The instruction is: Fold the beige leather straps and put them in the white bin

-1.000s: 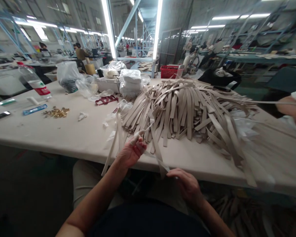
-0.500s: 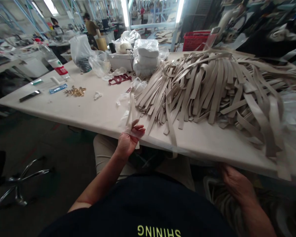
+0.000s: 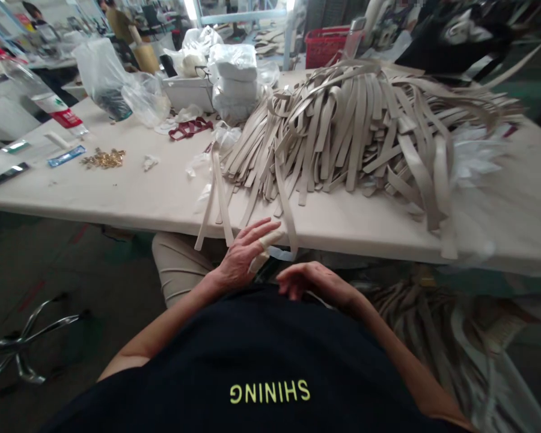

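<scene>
My left hand (image 3: 246,254) is just off the table's front edge, its fingers stretched to the right and pale wrapping on some of them. Beside its fingertips hangs the lower end of a beige strap (image 3: 287,210); whether they touch is unclear. My right hand (image 3: 318,281) is close to my body, right of the left one, with curled fingers. What it holds, if anything, is hidden. Two loose strap ends (image 3: 223,207) hang over the edge left of my fingers. Behind them lies a big heap of beige straps (image 3: 342,132).
On the table's left are gold metal pieces (image 3: 103,159), a blue packet (image 3: 67,156), a dark phone-like object (image 3: 6,175) and a bottle (image 3: 61,111). Wrapped white bundles (image 3: 234,81) and a red basket (image 3: 327,48) stand behind. More straps (image 3: 428,325) hang below the table at right.
My right hand has come from beneath the table's edge at right to in front of my body. The left hand has left the straps it was at, and its fingers have straightened.
</scene>
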A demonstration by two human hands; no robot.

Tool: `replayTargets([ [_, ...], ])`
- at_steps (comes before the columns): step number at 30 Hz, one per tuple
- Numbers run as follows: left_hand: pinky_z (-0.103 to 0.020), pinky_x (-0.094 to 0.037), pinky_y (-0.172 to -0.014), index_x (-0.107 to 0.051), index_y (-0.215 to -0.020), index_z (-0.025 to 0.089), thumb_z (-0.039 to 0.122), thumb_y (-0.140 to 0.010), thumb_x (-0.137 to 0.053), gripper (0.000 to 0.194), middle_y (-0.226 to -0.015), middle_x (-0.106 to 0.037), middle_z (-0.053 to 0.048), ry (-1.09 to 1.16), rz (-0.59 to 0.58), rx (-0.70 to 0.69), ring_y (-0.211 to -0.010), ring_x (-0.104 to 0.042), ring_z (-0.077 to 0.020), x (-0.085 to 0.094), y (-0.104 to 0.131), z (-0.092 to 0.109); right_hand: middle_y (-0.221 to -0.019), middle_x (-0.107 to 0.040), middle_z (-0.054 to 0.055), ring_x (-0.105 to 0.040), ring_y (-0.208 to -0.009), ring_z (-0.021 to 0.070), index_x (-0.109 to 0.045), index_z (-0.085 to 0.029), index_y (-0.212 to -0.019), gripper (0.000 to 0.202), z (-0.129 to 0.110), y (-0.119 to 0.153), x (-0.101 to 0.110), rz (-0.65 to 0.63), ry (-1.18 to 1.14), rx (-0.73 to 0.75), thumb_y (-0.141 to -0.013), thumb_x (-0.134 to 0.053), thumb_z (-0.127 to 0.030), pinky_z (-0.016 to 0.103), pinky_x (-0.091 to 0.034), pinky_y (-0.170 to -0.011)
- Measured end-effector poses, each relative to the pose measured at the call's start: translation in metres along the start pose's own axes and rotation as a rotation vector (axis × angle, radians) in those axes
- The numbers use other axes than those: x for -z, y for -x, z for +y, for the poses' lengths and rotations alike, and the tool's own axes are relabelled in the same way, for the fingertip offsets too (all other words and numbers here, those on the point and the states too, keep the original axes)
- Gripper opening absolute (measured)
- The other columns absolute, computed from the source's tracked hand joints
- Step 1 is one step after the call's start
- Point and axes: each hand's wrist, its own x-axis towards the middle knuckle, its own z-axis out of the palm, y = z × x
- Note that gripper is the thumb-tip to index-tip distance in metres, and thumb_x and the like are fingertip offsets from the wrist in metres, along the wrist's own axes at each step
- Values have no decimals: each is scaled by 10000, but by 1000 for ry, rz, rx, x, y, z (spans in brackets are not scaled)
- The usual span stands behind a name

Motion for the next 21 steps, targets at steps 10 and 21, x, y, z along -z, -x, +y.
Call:
replayTargets([
  [10, -464, -237, -1241, -661, -1317, 380, 210, -937, -620, 419, -1469, -578, -32, -199, -311, -128, -1444, -428, -287, -21, 5, -16, -686, -600, -20, -471, -547, 88, -686, -171, -865, 449, 24, -64, -16, 318, -395, 23, -700, -841, -558, 191, -375, -490],
  [21, -317, -509, -822, -670, -1155, 169, 553, -801, -749, 529, -977, -748, -89, 693, -38, 849, -876, -686, -218, -40, 30, -22, -617, -571, -4, -450, -485, 97, -756, -155, -844, 477, 19, -46, 8, 633, 139, 196, -792, -726, -628, 231, -348, -464],
])
